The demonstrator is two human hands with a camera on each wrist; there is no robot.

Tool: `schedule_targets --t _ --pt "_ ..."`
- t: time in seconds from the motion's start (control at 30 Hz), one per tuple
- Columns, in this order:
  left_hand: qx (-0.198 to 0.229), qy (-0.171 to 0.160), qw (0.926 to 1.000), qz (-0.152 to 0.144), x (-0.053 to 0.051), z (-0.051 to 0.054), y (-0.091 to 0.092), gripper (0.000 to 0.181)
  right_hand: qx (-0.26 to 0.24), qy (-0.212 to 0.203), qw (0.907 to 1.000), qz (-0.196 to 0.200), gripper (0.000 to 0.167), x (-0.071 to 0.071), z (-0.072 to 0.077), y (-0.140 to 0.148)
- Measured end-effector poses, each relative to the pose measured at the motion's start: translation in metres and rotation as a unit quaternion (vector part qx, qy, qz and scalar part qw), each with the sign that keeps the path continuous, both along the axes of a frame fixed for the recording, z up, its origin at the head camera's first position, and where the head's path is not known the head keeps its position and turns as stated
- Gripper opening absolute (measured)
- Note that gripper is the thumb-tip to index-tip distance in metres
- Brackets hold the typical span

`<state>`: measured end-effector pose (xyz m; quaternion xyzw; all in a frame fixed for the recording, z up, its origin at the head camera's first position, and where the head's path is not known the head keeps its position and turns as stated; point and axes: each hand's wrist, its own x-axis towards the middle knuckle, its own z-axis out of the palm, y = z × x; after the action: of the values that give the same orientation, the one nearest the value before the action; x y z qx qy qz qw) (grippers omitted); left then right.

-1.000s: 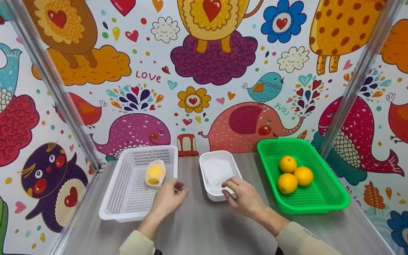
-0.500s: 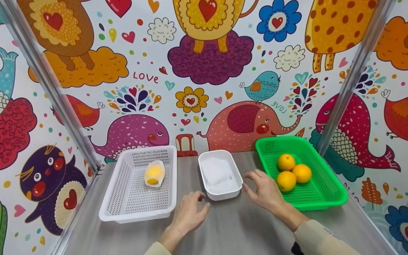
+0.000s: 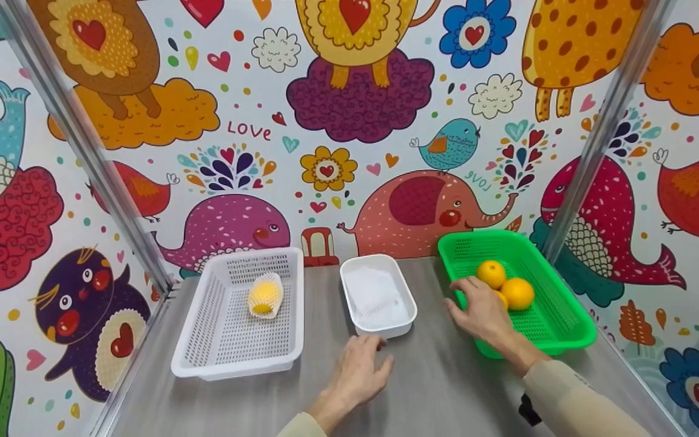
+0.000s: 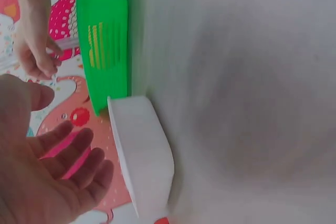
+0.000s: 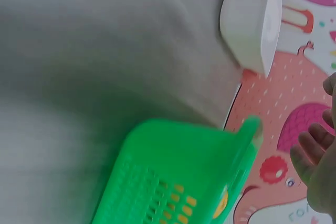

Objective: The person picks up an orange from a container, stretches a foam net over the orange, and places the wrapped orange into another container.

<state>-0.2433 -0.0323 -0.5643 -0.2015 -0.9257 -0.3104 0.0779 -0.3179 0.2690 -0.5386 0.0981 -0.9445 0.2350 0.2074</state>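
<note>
My left hand [image 3: 358,371] hovers just in front of the small white tray [image 3: 378,291], relaxed fingers holding nothing. In the left wrist view that hand [image 4: 55,163] shows loosely bent fingers beside the tray's wall [image 4: 142,153]. My right hand [image 3: 482,311] is over the left rim of the green basket [image 3: 559,325], near the oranges and holding nothing. Two oranges [image 3: 517,294] show plainly in that basket; a third is mostly hidden behind the hand. In the right wrist view the right hand [image 5: 317,156] has spread, slightly bent fingers above the basket wall [image 5: 173,145].
A white perforated basket [image 3: 237,340] on the left holds a yellow fruit [image 3: 266,296] in a foam net. The baskets and tray stand on a grey table [image 3: 410,388]. Cartoon-printed walls and metal posts [image 3: 607,133] enclose the back and sides.
My left hand has moved right from the white basket to the front of the tray. My right hand has gone from the tray rightward to the green basket.
</note>
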Motion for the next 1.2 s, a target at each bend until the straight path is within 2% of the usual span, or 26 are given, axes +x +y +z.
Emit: schedule_targets --t 0.1,0.17,0.3,0.43,0.6,0.77,0.97,1.2 --pt "-0.015 0.033 0.9992 -0.015 -0.001 -0.001 0.014 0.021 -0.002 -0.003 1.0 -0.001 0.035 -0.006 0.001 0.015" --pt "-0.023 0.043 0.9985 -0.026 -0.002 -0.002 0.024 0.02 -0.004 -0.004 1.0 -0.001 0.032 -0.009 0.001 0.024" --pt "-0.03 0.033 0.998 -0.045 -0.006 -0.003 0.042 0.02 -0.003 -0.013 0.9999 -0.005 0.029 -0.015 0.001 0.041" --pt "-0.043 0.025 0.9973 -0.055 -0.007 -0.004 0.06 0.022 0.013 -0.027 0.9995 -0.006 0.032 -0.019 -0.003 0.056" --pt "-0.071 0.046 0.9946 -0.06 -0.011 -0.003 0.081 0.02 0.061 -0.035 0.9975 0.005 0.041 -0.022 -0.012 0.074" --pt "-0.087 0.088 0.9907 -0.058 -0.018 -0.004 0.1 0.018 0.113 -0.062 0.9915 0.017 0.057 -0.025 -0.02 0.091" --pt "-0.111 0.142 0.9823 -0.05 -0.024 -0.008 0.118 0.017 0.124 -0.096 0.9873 0.027 0.069 -0.029 -0.023 0.099" --pt "-0.175 0.134 0.9736 -0.059 -0.027 -0.01 0.145 0.019 0.153 -0.118 0.98 0.049 0.068 -0.032 -0.027 0.097"
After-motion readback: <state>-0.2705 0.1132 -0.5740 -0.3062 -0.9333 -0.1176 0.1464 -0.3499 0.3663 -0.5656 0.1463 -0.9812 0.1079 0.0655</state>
